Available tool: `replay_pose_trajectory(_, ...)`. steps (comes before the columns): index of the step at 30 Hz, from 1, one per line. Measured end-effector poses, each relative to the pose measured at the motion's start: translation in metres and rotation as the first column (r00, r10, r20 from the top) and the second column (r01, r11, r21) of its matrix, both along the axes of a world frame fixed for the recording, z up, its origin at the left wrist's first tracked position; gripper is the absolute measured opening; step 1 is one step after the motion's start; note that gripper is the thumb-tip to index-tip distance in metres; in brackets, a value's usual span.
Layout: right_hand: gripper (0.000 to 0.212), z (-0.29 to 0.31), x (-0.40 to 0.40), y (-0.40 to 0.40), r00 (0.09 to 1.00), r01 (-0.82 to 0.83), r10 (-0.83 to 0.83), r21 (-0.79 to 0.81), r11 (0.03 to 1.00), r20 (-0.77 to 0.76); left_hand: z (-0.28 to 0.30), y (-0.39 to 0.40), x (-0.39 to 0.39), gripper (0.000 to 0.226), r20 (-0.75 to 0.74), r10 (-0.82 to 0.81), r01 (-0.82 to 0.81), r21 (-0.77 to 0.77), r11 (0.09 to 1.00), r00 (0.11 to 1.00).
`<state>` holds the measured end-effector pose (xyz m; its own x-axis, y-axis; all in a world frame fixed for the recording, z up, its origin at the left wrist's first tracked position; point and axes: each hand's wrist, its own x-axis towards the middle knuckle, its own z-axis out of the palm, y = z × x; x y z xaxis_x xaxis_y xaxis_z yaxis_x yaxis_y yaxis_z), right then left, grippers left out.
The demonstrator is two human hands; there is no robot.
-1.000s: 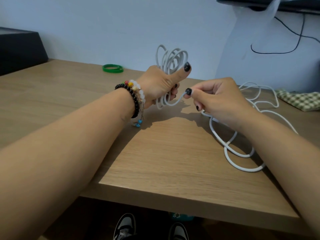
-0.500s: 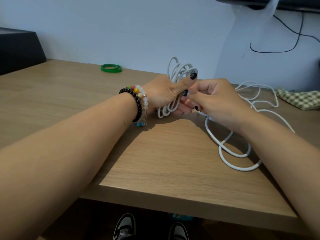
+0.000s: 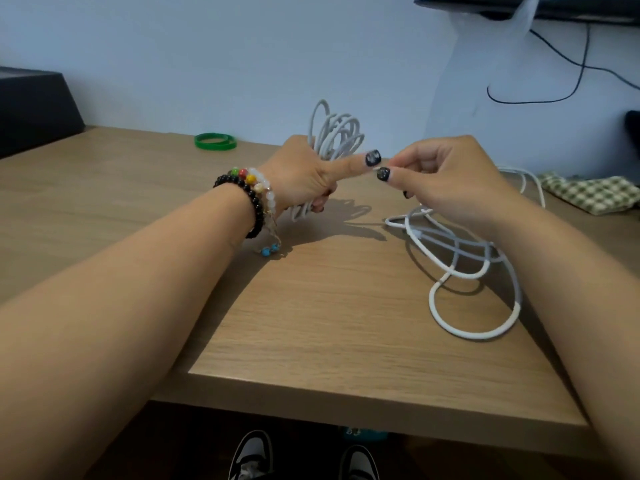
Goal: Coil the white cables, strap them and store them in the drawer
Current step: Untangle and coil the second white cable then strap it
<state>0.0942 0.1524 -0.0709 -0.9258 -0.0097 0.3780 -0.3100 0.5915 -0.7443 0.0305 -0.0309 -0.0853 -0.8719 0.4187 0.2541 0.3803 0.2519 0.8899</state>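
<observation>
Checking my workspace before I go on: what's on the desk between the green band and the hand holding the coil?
Nothing: in the head view, bare wood runs from the green band to the left hand gripping the coil.

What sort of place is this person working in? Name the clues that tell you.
Probably a home or office desk. A wooden desk stands against a plain wall, a black wire hangs under a shelf, and shoes show below the desk's edge.

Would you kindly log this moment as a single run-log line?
step: coiling | left hand: holds white coil | right hand: pinches cable | loose cable: on desk | green straps: untouched
</observation>
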Motion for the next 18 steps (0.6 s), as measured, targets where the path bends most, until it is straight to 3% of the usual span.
replay_pose_trajectory(3,0.007,-0.005,-0.004,0.002,0.998,0.034,-0.030,0.058,0.998,-0.055,-0.001,0.001,0.004,0.067,-0.011,-0.021,0.019,-0.197,0.980,1.000)
replay_pose_trajectory(6,0.020,-0.011,-0.009,-0.001,0.987,0.063,-0.052,0.067,0.996,-0.153,-0.005,0.003,0.001,0.045,-0.036,0.004,-0.015,-0.327,0.945,0.999)
replay_pose_trajectory(9,0.019,-0.014,-0.009,-0.005,0.968,0.050,-0.041,0.032,0.998,-0.249,-0.007,0.007,0.000,0.032,-0.086,0.020,-0.046,-0.318,0.947,0.996)
replay_pose_trajectory(15,0.016,-0.014,-0.008,-0.009,0.943,0.047,-0.024,0.063,0.997,-0.332,-0.008,0.016,0.005,0.028,-0.202,-0.005,-0.066,-0.343,0.937,0.979)
replay_pose_trajectory(18,0.016,-0.014,-0.010,-0.008,0.947,0.061,-0.047,0.034,0.998,-0.319,-0.008,0.017,0.007,0.023,-0.090,-0.034,0.013,-0.226,0.974,0.995)
